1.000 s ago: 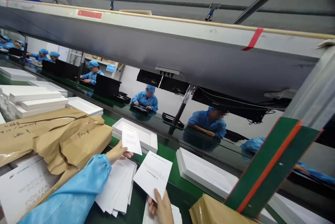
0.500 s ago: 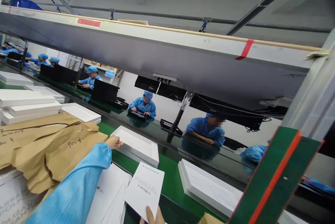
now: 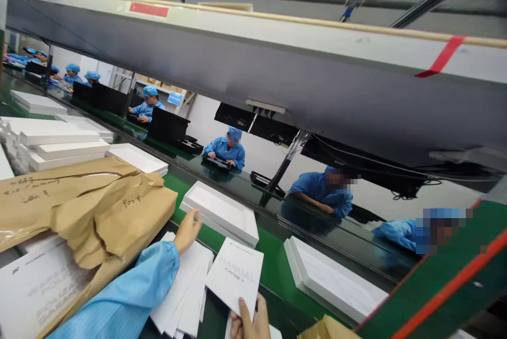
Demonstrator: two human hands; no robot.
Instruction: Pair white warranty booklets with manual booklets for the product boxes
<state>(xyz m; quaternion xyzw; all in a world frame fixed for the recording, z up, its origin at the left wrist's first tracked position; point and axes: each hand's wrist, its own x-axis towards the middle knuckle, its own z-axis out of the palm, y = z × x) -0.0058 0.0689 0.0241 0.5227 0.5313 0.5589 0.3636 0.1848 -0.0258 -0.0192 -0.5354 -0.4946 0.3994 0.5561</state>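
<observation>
My right hand (image 3: 253,320) grips a white printed manual (image 3: 236,270) by its lower edge, thumb on the front cover. My left hand (image 3: 188,232), in a blue sleeve, is beside the near left corner of an open white box tray (image 3: 222,209). Its fingers are loosely stretched out with nothing seen in them. Below that hand, a spread pile of white booklets (image 3: 186,291) lies partly under the blue sleeve. A torn brown paper package (image 3: 119,212) with handwriting is on the left, and more printed booklets (image 3: 43,286) show inside its opening.
A second white box tray (image 3: 336,278) stands on the green conveyor (image 3: 273,270) at right. Stacked white boxes (image 3: 67,141) are at left. A green post (image 3: 447,270) with an orange stripe rises at right, under a long overhead shelf (image 3: 277,59). Co-workers in blue sit across the line.
The view has shifted. My left hand has come away from the box tray's edge and back toward the booklets. My right hand still holds the manual, with more of the hand showing.
</observation>
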